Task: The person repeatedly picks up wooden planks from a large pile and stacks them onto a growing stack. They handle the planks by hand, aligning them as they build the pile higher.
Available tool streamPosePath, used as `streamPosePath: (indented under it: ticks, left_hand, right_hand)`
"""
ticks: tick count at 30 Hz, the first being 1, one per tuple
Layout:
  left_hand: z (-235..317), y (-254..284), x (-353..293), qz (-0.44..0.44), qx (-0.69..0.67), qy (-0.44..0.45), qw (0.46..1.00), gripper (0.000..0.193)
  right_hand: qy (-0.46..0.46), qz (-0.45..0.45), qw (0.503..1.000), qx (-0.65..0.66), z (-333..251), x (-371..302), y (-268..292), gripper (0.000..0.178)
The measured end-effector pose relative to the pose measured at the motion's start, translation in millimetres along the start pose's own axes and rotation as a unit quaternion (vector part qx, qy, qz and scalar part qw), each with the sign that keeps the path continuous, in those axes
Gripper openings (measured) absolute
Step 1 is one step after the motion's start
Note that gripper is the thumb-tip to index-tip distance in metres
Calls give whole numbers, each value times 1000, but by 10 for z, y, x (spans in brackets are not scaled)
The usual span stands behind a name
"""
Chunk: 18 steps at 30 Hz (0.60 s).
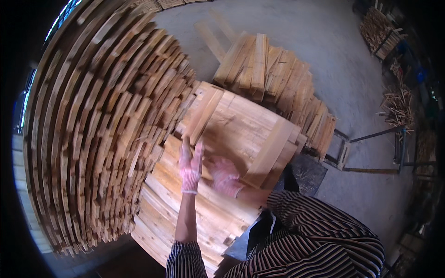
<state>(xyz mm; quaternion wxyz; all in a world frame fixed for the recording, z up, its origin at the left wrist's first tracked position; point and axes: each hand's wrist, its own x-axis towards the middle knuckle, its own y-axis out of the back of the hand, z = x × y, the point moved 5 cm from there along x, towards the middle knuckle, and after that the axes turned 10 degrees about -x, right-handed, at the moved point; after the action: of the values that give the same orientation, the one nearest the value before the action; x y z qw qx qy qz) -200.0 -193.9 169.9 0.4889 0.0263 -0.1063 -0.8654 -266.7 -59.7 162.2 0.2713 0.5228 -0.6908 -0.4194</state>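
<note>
My left hand [190, 169], in a pink-and-white knit glove, reaches forward over the boards with its fingers stretched out and apart. Its fingertips are at the near end of a narrow wooden board [206, 111] lying on a flat layer of planks [245, 124]; whether they touch it I cannot tell. To the right, my right hand [224, 175] wears a matching glove and is low over the planks, near a wider pale board [269, 150]. Motion smears its fingers, so a hold on anything cannot be made out. Nearer to me lies another layer of planks [199, 211].
A tall stack of boards [106, 120] rises along the left. Beyond the planks is a looser pile of boards [273, 69]. A metal frame [366, 170] stands on the concrete floor [338, 65] at right, with heaped wood sticks [397, 104] farther off.
</note>
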Motion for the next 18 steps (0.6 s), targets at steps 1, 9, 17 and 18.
streamPosePath:
  ticks: [1, 9, 17, 18]
  left_hand:
    - [191, -434, 333, -32, -12, -6, 999, 82]
    - [-580, -2964, 2391, -209, 100, 143, 962, 96]
    - [-1269, -4632, 2941, -197, 510, 141, 825, 119]
    - [-1341, -4684, 2959, -189, 515, 128, 826, 120]
  right_hand:
    - [2, -5, 1000, 9, 125, -22, -72, 72]
    - [194, -149, 784, 571, 480, -400, -70, 70]
    - [136, -184, 909, 348, 2821, -269, 1620, 55]
    - [107, -157, 909, 371, 3108, -205, 1649, 54]
